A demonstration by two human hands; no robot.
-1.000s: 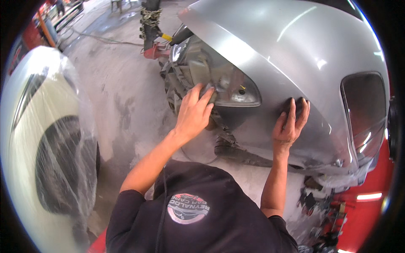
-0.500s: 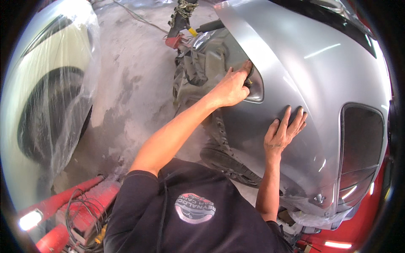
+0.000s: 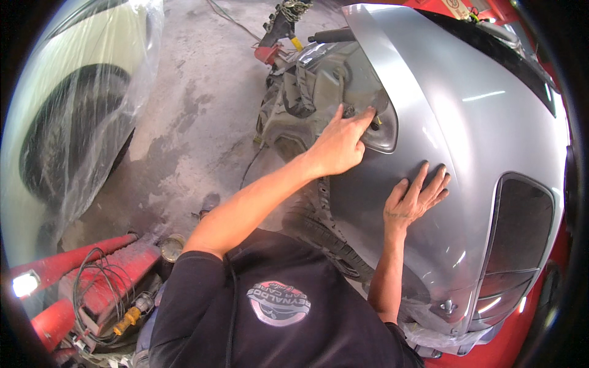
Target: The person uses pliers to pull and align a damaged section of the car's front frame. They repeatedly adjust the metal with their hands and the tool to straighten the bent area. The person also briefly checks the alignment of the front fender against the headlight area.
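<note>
A silver car body panel (image 3: 460,153) fills the right side, with a bare metal lamp recess (image 3: 380,138) cut into it. My left hand (image 3: 337,144) reaches into that recess, fingers apart, its index fingertip at the recess surface just above a small dark hole and a yellow bit. I see nothing held in it. My right hand (image 3: 414,199) lies below and right of the recess, fingers spread over the silver panel, holding nothing. Dark crumpled trim (image 3: 297,92) hangs at the left of the recess.
A pale car (image 3: 46,214) under clear plastic stands at left. Red metal equipment (image 3: 104,279) with looped cables and a yellow fitting is at lower left. A chained post (image 3: 273,34) on a red base stands behind the silver car. A cable runs across the stained floor (image 3: 184,110).
My left hand has shifted rightward within the recess, its index finger stretching to the inner right part. My right hand stays on the panel. The view has swung, bringing the red equipment into sight.
</note>
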